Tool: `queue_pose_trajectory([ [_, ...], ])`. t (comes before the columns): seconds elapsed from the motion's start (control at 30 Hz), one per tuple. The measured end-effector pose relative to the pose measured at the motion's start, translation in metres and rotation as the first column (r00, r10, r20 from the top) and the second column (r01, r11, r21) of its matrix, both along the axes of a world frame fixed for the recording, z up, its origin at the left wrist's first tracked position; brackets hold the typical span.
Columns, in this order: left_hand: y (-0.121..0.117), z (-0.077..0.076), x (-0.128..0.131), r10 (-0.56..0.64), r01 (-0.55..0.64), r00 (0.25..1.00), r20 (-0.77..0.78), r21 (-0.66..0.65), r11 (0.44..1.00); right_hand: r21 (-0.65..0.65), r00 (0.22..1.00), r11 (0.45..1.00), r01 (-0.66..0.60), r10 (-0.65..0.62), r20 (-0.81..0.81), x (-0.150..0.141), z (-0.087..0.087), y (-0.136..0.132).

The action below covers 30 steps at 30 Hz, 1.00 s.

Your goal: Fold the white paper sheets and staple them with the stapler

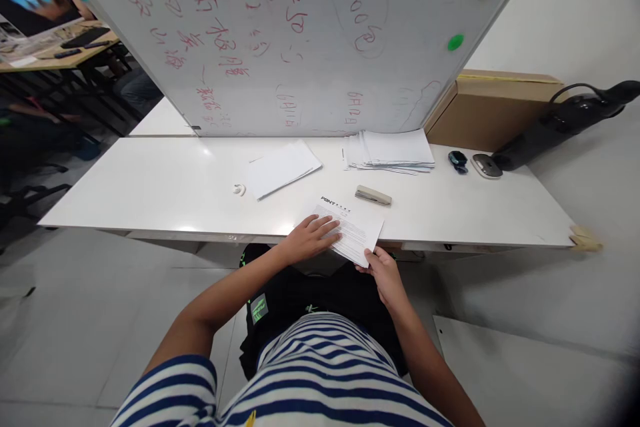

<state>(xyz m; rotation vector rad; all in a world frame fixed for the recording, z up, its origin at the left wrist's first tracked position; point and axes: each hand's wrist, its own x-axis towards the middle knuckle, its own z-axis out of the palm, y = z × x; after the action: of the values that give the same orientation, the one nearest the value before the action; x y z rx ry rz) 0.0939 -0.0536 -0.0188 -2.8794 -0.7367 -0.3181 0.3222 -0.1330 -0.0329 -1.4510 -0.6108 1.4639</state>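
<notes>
A printed sheet of paper [357, 232] with a dark heading lies at the desk's front edge, partly hanging over it. My left hand [311, 239] rests flat on its left part with the fingers stretched out. At the sheet's lower right corner my right hand [384, 273] pinches the paper, thumb on top and fingers underneath. It may be more than one sheet; I cannot tell. Just beyond the sheet is a beige stapler [373, 195]. Behind it lies a thick, uneven stack of papers [395, 149], and a smaller pile of papers [285, 170] sits to the left.
A small white curved object [239, 190] lies on the white desk [150, 193]. A whiteboard [320, 80] with red writing stands along the back. At the right are a cardboard box [493, 110], a black bottle [555, 123], a dark watch [457, 161] and a computer mouse [486, 166].
</notes>
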Motion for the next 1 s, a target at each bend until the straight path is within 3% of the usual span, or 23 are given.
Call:
queue_pose_trajectory([
  [0.13,0.0,0.002,0.0,0.006,-0.007,0.999,-0.032,-0.031,0.999,0.015,1.0,1.0,-0.006,0.006,0.004,0.002,-0.002,0.001],
  [0.53,0.0,-0.011,0.005,0.033,-0.029,0.999,0.038,-0.084,0.996,0.024,0.999,1.0,0.003,-0.004,0.046,0.004,-0.009,0.003],
  [0.73,-0.007,-0.004,0.006,0.052,-0.042,0.996,0.073,-0.139,0.989,0.028,0.999,1.0,0.01,-0.012,0.046,0.005,-0.014,0.003],
  [0.8,0.0,0.006,0.005,0.13,-0.109,0.986,0.106,-0.181,0.977,0.024,0.999,1.0,0.01,-0.012,0.051,0.006,-0.015,0.002],
  [0.87,0.017,0.018,-0.001,0.293,-0.256,0.945,0.146,-0.225,0.94,0.022,0.998,1.0,0.005,-0.006,0.06,0.006,-0.014,0.002],
  [1.0,0.081,0.034,-0.03,0.625,-0.577,0.774,0.101,-0.293,0.762,0.032,0.997,0.999,-0.008,0.006,0.077,0.005,-0.012,0.0],
])
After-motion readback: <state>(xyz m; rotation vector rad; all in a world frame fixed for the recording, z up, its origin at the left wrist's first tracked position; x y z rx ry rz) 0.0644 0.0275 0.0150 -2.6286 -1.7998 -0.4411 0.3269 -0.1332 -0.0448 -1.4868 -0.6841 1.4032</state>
